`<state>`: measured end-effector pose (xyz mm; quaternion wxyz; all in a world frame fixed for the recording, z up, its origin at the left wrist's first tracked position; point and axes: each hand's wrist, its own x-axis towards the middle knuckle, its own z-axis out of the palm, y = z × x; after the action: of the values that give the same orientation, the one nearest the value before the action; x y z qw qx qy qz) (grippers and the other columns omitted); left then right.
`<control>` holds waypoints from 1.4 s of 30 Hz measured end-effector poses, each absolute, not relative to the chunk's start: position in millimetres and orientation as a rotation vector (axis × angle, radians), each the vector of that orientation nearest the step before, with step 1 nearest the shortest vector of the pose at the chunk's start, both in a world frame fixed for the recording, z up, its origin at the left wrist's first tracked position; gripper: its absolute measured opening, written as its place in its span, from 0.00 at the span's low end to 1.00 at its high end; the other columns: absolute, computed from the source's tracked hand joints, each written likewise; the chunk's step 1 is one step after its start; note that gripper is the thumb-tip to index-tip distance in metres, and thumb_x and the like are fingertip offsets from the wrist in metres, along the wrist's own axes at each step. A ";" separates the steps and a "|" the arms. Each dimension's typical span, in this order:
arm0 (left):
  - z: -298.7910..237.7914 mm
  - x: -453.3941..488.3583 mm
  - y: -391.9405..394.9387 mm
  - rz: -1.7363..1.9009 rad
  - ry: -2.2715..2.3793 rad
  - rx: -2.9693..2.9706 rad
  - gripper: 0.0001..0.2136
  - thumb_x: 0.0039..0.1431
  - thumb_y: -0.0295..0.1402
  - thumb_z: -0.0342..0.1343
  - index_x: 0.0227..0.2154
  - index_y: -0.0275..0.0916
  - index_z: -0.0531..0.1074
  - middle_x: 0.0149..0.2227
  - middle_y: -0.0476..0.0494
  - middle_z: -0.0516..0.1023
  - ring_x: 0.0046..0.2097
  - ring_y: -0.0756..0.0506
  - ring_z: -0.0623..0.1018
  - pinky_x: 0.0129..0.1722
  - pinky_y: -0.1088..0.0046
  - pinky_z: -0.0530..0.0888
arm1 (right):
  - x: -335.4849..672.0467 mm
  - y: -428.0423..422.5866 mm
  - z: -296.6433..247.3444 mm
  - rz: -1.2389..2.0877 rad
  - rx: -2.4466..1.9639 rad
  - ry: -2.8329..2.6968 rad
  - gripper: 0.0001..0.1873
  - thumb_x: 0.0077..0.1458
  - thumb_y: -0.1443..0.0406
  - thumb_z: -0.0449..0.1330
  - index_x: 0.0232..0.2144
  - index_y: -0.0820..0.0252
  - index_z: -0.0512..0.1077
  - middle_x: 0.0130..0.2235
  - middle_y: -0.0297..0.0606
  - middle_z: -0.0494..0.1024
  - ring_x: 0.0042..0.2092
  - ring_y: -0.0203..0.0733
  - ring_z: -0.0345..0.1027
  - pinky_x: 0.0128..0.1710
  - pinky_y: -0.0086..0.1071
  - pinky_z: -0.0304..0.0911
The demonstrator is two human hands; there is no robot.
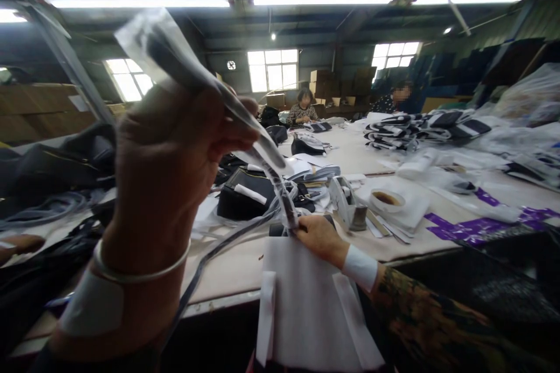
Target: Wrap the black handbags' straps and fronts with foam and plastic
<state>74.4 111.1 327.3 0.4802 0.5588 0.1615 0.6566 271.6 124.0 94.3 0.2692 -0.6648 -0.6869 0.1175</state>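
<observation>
Raised close to the camera, my left hand [175,134] pinches a dark strap [280,192] wrapped in clear plastic film, whose loose end sticks up past the fingers. The strap runs down to my right hand [321,239], which is closed on its lower part at the top of a dark bag. White foam sheeting [306,297] covers the front of this bag, folded over at both sides. A narrow dark strap also trails left over the table edge. Blur hides exactly how the left fingertips grip.
The table [227,280] carries a black bag [247,192], a tape dispenser [347,204], a tape roll [387,198], purple printed film [476,227] and stacked dark pieces [394,128]. Two people sit at the far side. Another person's hand [20,245] shows at left.
</observation>
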 end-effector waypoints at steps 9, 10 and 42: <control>253.4 65.8 152.3 1.152 0.496 1.432 0.14 0.48 0.39 0.72 0.31 0.34 0.80 0.30 0.40 0.84 0.24 0.47 0.80 0.25 0.73 0.80 | 278.4 122.1 85.1 0.181 -1.784 -1.741 0.08 0.59 0.65 0.58 0.37 0.61 0.77 0.34 0.44 0.81 0.38 0.46 0.73 0.37 0.34 0.59; 240.4 65.7 154.4 1.093 0.557 1.410 0.15 0.48 0.41 0.72 0.31 0.33 0.80 0.31 0.39 0.84 0.24 0.48 0.80 0.25 0.74 0.80 | 280.2 117.3 87.9 0.184 -1.722 -1.683 0.09 0.59 0.63 0.58 0.36 0.61 0.77 0.33 0.43 0.80 0.37 0.45 0.72 0.37 0.34 0.59; 122.4 73.5 92.2 0.993 0.766 1.384 0.15 0.60 0.45 0.61 0.35 0.37 0.77 0.32 0.43 0.81 0.26 0.48 0.79 0.28 0.72 0.77 | 256.6 67.4 102.1 0.157 -1.386 -1.867 0.14 0.65 0.66 0.51 0.30 0.58 0.74 0.29 0.38 0.74 0.32 0.40 0.65 0.33 0.33 0.57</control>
<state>73.5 92.2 122.4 0.5946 0.5959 0.3297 0.4274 256.6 67.4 102.1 0.3947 -0.5464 -0.7361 0.0619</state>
